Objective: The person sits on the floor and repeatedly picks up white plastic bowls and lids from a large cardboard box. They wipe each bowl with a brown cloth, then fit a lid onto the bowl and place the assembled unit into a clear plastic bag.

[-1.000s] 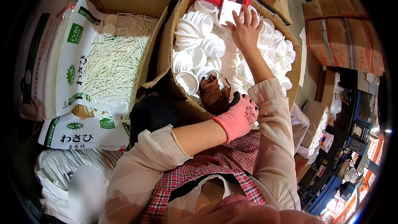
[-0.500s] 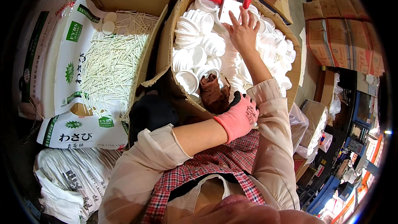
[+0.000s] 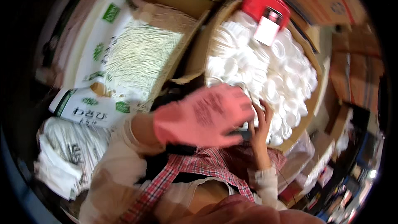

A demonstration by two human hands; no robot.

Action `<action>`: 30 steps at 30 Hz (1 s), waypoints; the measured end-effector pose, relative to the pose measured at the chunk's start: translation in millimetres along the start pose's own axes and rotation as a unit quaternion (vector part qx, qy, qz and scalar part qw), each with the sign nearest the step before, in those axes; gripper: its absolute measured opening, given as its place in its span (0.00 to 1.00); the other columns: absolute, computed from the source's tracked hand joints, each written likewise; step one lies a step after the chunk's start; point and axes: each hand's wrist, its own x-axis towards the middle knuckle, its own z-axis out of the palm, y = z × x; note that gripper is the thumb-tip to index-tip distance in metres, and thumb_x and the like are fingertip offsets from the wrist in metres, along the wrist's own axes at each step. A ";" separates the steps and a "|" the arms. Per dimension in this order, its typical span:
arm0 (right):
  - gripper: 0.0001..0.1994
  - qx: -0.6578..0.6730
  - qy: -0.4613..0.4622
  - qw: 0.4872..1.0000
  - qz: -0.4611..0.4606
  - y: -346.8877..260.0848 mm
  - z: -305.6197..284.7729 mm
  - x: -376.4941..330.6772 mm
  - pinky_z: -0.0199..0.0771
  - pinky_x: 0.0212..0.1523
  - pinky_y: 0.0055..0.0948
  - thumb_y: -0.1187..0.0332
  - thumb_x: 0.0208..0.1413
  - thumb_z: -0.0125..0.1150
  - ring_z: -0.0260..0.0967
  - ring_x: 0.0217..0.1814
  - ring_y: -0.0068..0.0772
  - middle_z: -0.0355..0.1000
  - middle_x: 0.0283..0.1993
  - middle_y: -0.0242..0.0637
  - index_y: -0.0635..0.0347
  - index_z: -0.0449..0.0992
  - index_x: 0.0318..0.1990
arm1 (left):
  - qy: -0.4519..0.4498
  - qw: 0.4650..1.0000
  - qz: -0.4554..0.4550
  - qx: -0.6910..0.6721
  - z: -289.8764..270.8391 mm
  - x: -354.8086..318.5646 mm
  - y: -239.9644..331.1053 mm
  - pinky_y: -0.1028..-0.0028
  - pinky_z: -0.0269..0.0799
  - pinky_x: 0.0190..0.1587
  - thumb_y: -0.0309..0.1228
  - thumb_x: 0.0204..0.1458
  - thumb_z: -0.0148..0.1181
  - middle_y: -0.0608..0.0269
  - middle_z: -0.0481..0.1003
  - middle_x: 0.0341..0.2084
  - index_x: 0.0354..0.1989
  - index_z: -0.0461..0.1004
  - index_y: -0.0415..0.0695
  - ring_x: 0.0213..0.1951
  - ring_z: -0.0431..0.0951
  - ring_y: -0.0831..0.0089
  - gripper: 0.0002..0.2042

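My left hand (image 3: 203, 118), in a pink glove with dark thumb tip, is raised at the near edge of a cardboard box (image 3: 315, 118). Blurred by motion, its back faces up and its thumb stands apart from bent fingers, with nothing visible between them. My bare right hand (image 3: 260, 129) is close against the glove's fingertips, its fingers bent and somewhat apart. Whether the two hands touch is unclear. White round plastic lids or shallow cups (image 3: 244, 64), some in nested stacks, heap the box. A phone (image 3: 267, 29) with a lit screen leans on a red pouch (image 3: 259, 2) at the far side.
On the left, a carton lined with printed white sacks (image 3: 93, 52) holds thin white sticks (image 3: 137, 54). A bundled white sack (image 3: 68, 157) lies nearer. Stacked brown cartons (image 3: 352, 70) and wrapped goods (image 3: 300, 155) stand on the right.
My right hand has left the phone and come back beside the glove. My gloved left hand has risen and turned. The view has shifted; the brown cloth no longer shows.
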 end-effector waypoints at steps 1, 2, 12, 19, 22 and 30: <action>0.17 0.008 -0.010 0.999 0.031 0.4 3.7 -14.1 0.60 0.57 0.40 0.73 0.52 0.61 0.59 0.57 0.49 0.62 0.57 0.49 0.60 0.74 0.51 | 0.063 0.988 -0.059 -0.127 -14.2 -16.6 -26.8 0.64 0.69 0.50 0.32 0.46 0.61 0.53 0.71 0.46 0.47 0.70 0.39 0.49 0.73 0.57 0.19; 0.17 0.003 -0.025 1.000 -0.004 -2.2 3.5 -21.6 0.62 0.56 0.39 0.72 0.52 0.61 0.60 0.57 0.48 0.62 0.57 0.49 0.62 0.73 0.51 | 0.171 0.961 -0.168 -0.139 -14.5 -26.3 -59.4 0.66 0.70 0.48 0.32 0.47 0.61 0.53 0.74 0.41 0.45 0.72 0.38 0.45 0.75 0.59 0.17; 0.20 0.019 -0.068 0.998 0.004 8.8 21.6 -2.2 0.64 0.53 0.41 0.69 0.47 0.65 0.62 0.54 0.51 0.64 0.55 0.48 0.63 0.73 0.49 | 0.212 0.758 -0.544 0.289 -14.6 -180.6 -553.1 0.52 0.55 0.62 0.56 0.44 0.61 0.39 0.53 0.63 0.67 0.50 0.44 0.62 0.56 0.44 0.46; 0.21 -0.036 -0.109 0.992 0.049 1.5 15.2 -3.3 0.65 0.52 0.42 0.65 0.46 0.66 0.63 0.53 0.52 0.64 0.55 0.48 0.63 0.72 0.48 | 0.190 0.721 -0.602 0.285 5.7 -144.7 -628.3 0.49 0.62 0.54 0.60 0.44 0.55 0.50 0.62 0.61 0.65 0.58 0.59 0.57 0.64 0.46 0.39; 0.21 -0.018 -0.122 0.991 0.052 5.9 18.9 3.9 0.63 0.52 0.44 0.63 0.48 0.64 0.63 0.53 0.52 0.64 0.54 0.50 0.64 0.73 0.48 | 0.146 0.696 -0.639 0.294 -1.9 -167.8 -646.3 0.51 0.64 0.53 0.56 0.44 0.56 0.48 0.64 0.58 0.59 0.66 0.59 0.56 0.66 0.47 0.31; 0.21 -0.005 -0.131 0.989 0.074 4.1 19.8 5.8 0.64 0.53 0.43 0.65 0.47 0.66 0.62 0.53 0.53 0.64 0.55 0.48 0.63 0.72 0.49 | 0.096 0.667 -0.616 0.408 -16.4 -134.8 -636.8 0.47 0.66 0.51 0.51 0.50 0.50 0.52 0.64 0.57 0.54 0.70 0.58 0.57 0.63 0.46 0.23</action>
